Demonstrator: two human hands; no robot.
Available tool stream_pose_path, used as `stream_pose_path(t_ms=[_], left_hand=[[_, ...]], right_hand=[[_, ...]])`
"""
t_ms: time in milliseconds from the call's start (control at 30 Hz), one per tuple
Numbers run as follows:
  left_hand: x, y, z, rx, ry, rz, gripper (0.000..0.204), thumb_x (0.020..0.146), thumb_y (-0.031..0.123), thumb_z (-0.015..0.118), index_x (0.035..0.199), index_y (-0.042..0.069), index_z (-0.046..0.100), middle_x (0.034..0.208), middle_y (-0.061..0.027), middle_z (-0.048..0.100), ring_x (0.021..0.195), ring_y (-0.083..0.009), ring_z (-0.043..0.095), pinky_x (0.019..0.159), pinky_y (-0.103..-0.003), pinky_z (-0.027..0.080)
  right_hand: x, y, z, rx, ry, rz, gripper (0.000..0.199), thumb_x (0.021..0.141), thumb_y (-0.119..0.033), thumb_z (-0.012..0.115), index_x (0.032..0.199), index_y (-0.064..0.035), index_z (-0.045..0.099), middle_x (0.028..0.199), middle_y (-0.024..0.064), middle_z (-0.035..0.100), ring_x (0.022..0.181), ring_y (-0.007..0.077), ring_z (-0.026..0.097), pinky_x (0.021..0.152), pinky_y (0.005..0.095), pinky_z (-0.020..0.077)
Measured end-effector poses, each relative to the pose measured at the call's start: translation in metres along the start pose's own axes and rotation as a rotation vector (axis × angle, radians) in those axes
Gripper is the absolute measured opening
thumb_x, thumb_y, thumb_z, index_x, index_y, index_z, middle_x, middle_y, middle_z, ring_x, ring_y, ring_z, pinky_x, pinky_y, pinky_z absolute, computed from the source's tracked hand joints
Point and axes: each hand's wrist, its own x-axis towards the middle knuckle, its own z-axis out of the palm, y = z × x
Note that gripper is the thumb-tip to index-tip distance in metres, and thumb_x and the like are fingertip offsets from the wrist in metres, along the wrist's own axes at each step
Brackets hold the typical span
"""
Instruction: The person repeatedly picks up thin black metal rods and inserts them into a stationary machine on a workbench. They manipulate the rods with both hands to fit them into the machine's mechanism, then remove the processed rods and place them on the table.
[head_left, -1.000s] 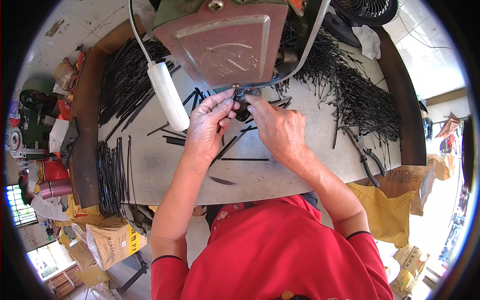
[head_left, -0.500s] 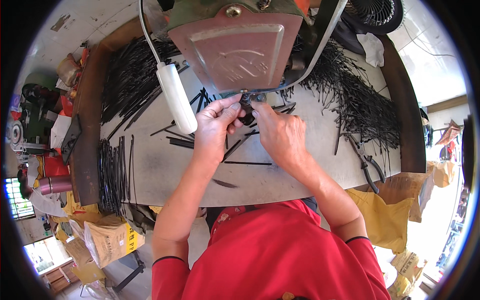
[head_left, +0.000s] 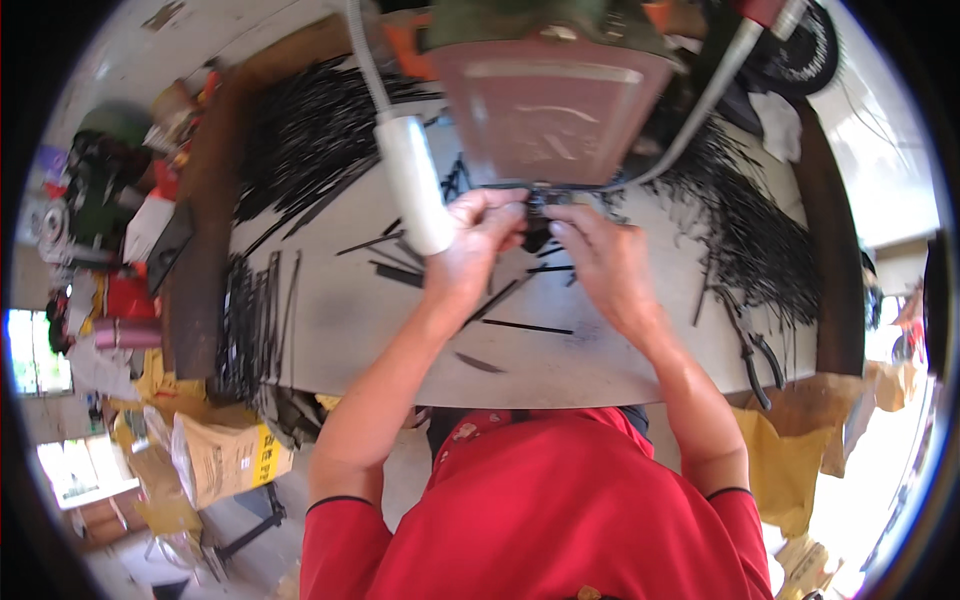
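My left hand is closed in a pinch at a small dark metal part under the front of a machine with a brownish-pink cover. What sits between its fingertips is too small and blurred to name. My right hand reaches the same part from the other side, fingers curled and tips against it. Short black strips lie scattered on the pale tabletop around both hands. A white cylindrical lamp on a bendy stem hangs beside my left wrist.
Long black strips are heaped at the far left, with a neater row nearer me. A tangled black pile covers the right side. Pliers lie near the right edge. Brown raised boards border the table. A fan stands far right.
The whole view has shifted, so machine, table and hands appear farther right. Both hands stay at the small part under the machine, with the right fingers slightly more curled.
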Motion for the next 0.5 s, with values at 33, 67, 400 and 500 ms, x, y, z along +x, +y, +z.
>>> stream_pose_path(t_ms=[33,67,400,500], left_hand=[[0.001,-0.008,-0.001,-0.05,-0.032,0.05,0.021,0.087,0.01,0.063,0.103,-0.001,0.063,0.082,-0.0057,0.066,0.071,-0.009,0.059,0.067,-0.022,0.047],[0.001,-0.007,-0.003,-0.127,-0.075,-0.03,0.02,0.086,0.011,0.063,0.102,-0.001,0.061,0.083,-0.0072,0.067,0.071,-0.0103,0.061,0.069,-0.023,0.047],[-0.023,0.002,-0.003,-0.538,-0.176,-0.291,0.01,0.086,0.007,0.06,0.092,0.004,0.052,0.095,-0.013,0.066,0.086,-0.0201,0.067,0.074,-0.028,0.056],[-0.031,-0.008,0.006,-0.498,-0.103,-0.132,0.01,0.084,0.005,0.061,0.09,0.003,0.053,0.094,-0.014,0.066,0.083,-0.0197,0.067,0.074,-0.029,0.056]], right_hand=[[0.001,-0.001,-0.003,0.083,-0.037,0.027,0.017,0.088,-0.017,0.059,0.102,-0.0089,0.064,0.067,0.0146,0.063,0.058,0.0311,0.063,0.054,0.0392,0.0493],[0.0,-0.004,-0.006,0.077,-0.036,0.021,0.017,0.088,-0.016,0.059,0.103,-0.0088,0.064,0.068,0.0146,0.064,0.058,0.0299,0.063,0.054,0.0378,0.0491],[-0.033,-0.014,-0.015,0.872,-0.023,0.392,0.042,0.087,-0.006,0.062,0.127,-0.0023,0.049,0.093,0.0026,0.058,0.07,0.0107,0.055,0.059,0.0226,0.046],[-0.041,-0.011,0.005,1.541,0.129,0.569,0.049,0.087,-0.007,0.063,0.131,-0.0009,0.044,0.095,0.0037,0.059,0.075,0.0106,0.056,0.064,0.0226,0.0476]])
